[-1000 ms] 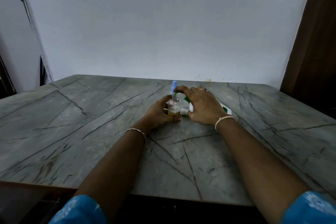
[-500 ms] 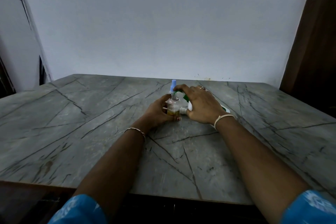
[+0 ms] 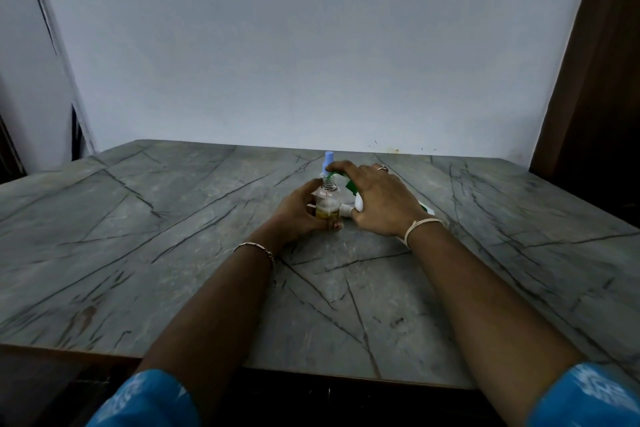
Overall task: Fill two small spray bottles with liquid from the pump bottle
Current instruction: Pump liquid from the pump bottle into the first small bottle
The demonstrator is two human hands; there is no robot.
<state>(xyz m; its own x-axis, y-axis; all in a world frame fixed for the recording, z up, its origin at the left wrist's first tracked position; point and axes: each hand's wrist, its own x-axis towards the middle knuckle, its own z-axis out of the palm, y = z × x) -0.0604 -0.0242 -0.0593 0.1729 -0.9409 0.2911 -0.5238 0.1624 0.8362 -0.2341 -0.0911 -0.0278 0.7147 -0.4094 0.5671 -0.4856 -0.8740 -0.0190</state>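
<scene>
Head view. Mid-table [image 3: 173, 253], nearer the far edge: left hand [image 3: 298, 211] wrapped round an upright clear bottle [image 3: 327, 204], threaded neck bare, yellow liquid low inside. Right hand [image 3: 381, 201] clasped over the tilted pump [image 3: 358, 203], forefinger on its green head at the bottle's mouth. Risk of spilling down the outside, through a nozzle off the narrow neck; of tipping, through a slack grip. Counted: one pump, one bottle in hand, one blue cap [image 3: 328, 160] just behind, with a second bottle beneath it unconfirmed.

Head cam — fwd-down; table [image 3: 145, 218] close
</scene>
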